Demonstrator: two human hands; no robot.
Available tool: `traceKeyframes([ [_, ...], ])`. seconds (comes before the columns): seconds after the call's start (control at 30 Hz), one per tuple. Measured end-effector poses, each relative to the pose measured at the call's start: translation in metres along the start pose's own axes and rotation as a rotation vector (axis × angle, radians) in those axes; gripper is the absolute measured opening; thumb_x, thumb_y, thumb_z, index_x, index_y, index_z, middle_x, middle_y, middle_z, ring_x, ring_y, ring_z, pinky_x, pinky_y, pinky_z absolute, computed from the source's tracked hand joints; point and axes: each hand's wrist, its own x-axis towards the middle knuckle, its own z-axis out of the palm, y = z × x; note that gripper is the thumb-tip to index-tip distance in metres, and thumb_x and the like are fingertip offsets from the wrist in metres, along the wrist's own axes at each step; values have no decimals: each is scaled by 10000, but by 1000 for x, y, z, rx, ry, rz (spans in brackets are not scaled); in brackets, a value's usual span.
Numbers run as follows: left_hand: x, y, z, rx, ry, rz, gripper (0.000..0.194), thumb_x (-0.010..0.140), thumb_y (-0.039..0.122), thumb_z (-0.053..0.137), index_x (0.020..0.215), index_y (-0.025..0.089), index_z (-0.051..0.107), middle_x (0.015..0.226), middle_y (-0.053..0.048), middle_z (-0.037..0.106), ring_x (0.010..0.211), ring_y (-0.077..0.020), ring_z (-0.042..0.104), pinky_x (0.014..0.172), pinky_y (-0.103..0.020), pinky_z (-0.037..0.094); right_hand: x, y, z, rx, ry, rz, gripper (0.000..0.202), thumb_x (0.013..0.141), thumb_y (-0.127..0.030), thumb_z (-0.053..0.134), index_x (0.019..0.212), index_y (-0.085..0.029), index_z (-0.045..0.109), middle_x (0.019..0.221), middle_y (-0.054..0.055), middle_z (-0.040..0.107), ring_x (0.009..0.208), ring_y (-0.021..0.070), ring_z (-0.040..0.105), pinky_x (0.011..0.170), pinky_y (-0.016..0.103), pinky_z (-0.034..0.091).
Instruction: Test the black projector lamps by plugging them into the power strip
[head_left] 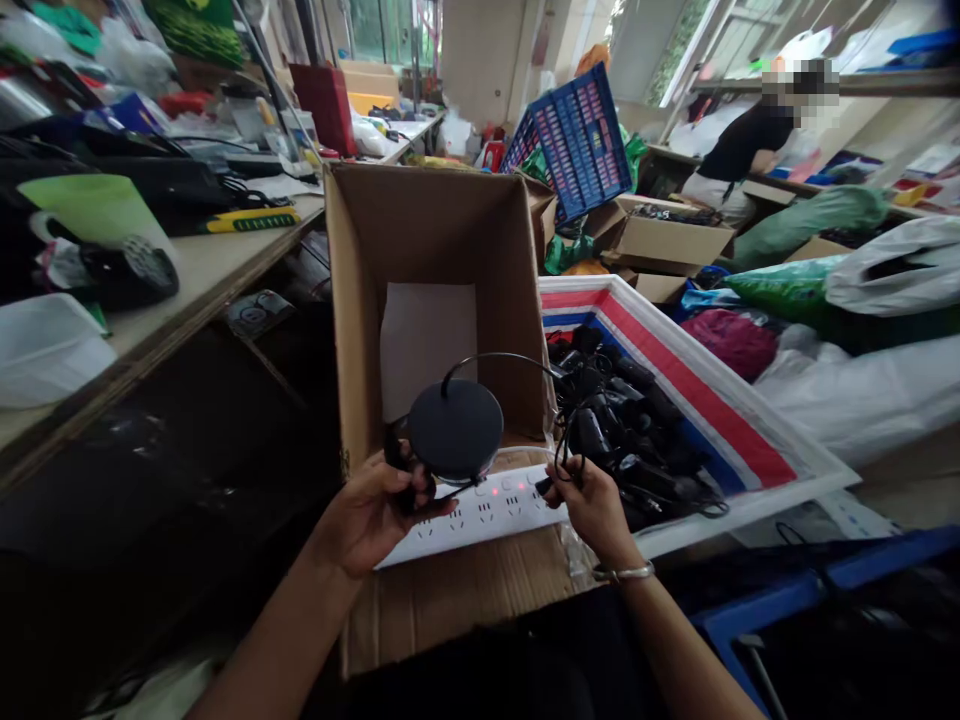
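Note:
A round black device point(456, 428) is held up in front of the open cardboard box by my left hand point(379, 510), whose fingers wrap around its left underside. A thin black cable point(510, 357) arches from the device over to the right. My right hand point(589, 500) pinches the bundled cable near its black end. Below both hands lies a white power strip point(484, 513) with sockets and small red lights, resting on a cardboard flap point(465, 590). Inside the cardboard box point(442, 225) stands a pale sheet point(427, 340).
On the right, a white-rimmed bin with striped lining point(697, 410) holds many black devices point(615, 420). A workbench point(225, 260) runs along the left with a green cup point(97, 210). A tilted blue crate point(581, 145) and a person point(750, 140) are farther back.

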Motion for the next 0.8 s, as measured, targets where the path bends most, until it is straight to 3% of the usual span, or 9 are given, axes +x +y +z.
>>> traceKeyframes([
  [0.13, 5, -3, -6, -8, -17, 2, 142, 567, 7, 624, 629, 132, 599, 546, -13, 641, 512, -109, 573, 651, -405, 605, -6, -2, 1, -33, 35, 13, 384, 779, -570, 582, 714, -204, 486, 488, -3, 598, 450, 147, 569, 479, 247, 470],
  [0.27, 8, -5, -10, 9, 38, -5, 175, 573, 0, 620, 666, 144, 583, 557, -14, 645, 521, -117, 582, 656, -410, 599, -10, 2, 3, -89, 54, 3, 354, 821, -542, 543, 728, -204, 491, 499, 2, 605, 461, 162, 588, 483, 260, 477],
  [0.6, 24, -3, -20, 118, 2, 109, 205, 543, 25, 613, 701, 148, 569, 561, 7, 630, 530, -126, 565, 646, -395, 575, -19, 26, 12, -324, 29, -161, 211, 890, -404, 464, 798, -215, 488, 641, 5, 565, 561, 168, 556, 546, 281, 415],
  [0.8, 48, 17, -15, 140, -14, 297, 237, 520, 36, 632, 700, 167, 551, 580, 55, 602, 522, -92, 543, 547, -215, 484, -23, 28, 15, -398, 85, -245, 226, 913, -386, 421, 779, -224, 505, 660, 6, 565, 577, 168, 553, 548, 278, 436],
])
